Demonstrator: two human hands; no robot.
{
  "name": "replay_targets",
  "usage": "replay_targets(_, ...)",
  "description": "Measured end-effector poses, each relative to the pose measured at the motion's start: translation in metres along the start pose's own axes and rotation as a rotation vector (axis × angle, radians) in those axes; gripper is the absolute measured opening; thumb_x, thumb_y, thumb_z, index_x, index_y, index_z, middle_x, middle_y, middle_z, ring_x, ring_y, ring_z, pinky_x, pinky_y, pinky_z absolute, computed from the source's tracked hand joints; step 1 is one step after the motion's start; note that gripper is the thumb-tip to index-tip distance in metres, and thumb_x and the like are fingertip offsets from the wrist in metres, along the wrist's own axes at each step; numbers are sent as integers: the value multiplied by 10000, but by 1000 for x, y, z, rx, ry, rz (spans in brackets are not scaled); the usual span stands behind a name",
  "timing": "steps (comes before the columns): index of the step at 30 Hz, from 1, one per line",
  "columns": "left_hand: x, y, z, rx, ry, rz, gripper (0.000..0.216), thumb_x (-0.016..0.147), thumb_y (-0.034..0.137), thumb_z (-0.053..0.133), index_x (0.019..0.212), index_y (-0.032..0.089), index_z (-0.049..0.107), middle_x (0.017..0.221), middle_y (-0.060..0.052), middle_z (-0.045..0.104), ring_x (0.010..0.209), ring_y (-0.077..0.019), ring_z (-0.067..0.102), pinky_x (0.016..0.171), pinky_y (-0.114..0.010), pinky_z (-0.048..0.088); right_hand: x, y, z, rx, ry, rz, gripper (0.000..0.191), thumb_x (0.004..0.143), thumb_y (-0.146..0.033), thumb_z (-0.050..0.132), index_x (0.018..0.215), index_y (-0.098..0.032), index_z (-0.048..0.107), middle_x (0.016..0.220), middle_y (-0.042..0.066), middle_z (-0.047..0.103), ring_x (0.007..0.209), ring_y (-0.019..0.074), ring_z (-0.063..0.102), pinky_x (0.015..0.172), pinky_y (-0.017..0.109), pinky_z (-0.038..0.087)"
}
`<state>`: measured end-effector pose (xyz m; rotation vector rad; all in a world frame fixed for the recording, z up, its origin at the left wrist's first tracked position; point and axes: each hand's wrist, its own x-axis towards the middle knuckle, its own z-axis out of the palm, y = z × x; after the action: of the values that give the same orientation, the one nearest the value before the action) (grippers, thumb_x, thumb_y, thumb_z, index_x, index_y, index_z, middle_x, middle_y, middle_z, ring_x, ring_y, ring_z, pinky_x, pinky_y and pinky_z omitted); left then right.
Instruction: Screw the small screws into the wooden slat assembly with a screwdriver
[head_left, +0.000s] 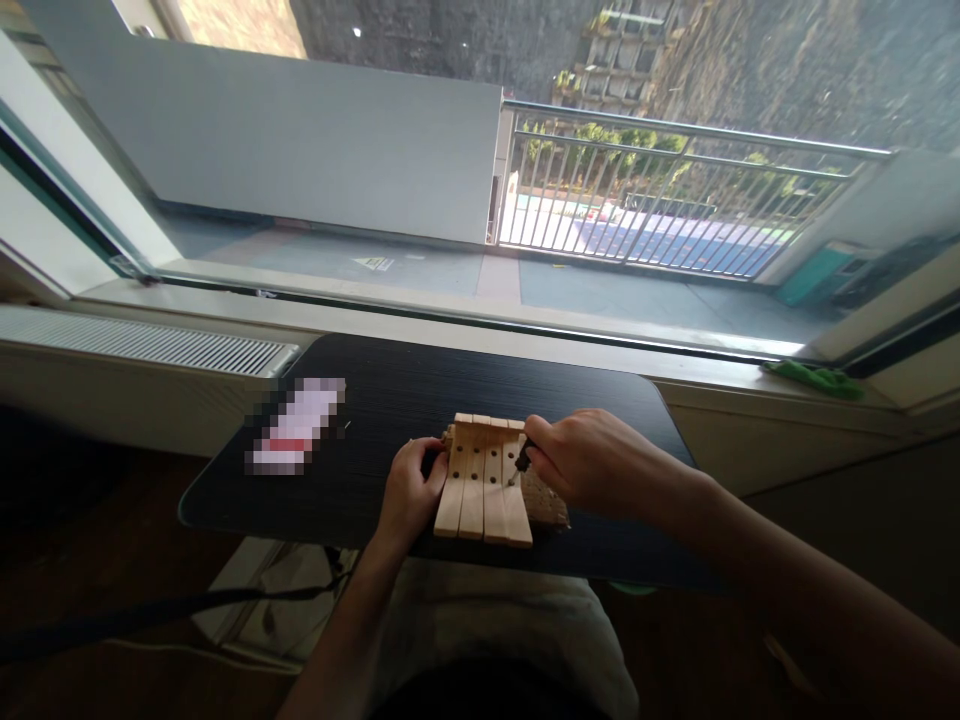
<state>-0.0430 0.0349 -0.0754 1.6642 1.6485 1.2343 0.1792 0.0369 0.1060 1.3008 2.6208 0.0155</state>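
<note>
A small piece of light wooden slats (471, 495), joined side by side, rests near the front of the black table. Two rows of dark round holes run across it, and its far end bends upward. My left hand (411, 485) is closed on its left edge, thumb toward the slats. In my right hand (581, 455) is a screwdriver (522, 458) with a dark handle; its tip meets a hole in the right-hand slat. Under and beside the slats on the right lies a brown, rough-textured piece (547, 502), partly hidden by my right hand.
The black table (390, 390) has rounded corners. At its left lies a blurred white and red item (300, 425). Beyond stand a radiator (150, 340) and a window sill with a green cloth (814, 378). A white box-like object (255, 590) sits below the table.
</note>
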Motion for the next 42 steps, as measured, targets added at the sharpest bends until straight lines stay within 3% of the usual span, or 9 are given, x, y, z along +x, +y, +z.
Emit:
replay_targets(28,1,0,0,-1,-6,-8,216,843,338,546,945,183,658,976,-99,712,984,-286,662,958,-466,507,4,-4,-14,-4,-149,93,343,1045,-392,408,1050,-172,671,774,109,751,710,269,717,535,304,320)
replay_targets(42,1,1,0,12,4,-2,177,838,321,562,931,209,662,980,-85,728,1012,-283,663,985,-462,499,6,-6,-17,-2,-136,114,435,1045,-424,384,943,-179,728,781,113,756,753,261,728,585,307,389)
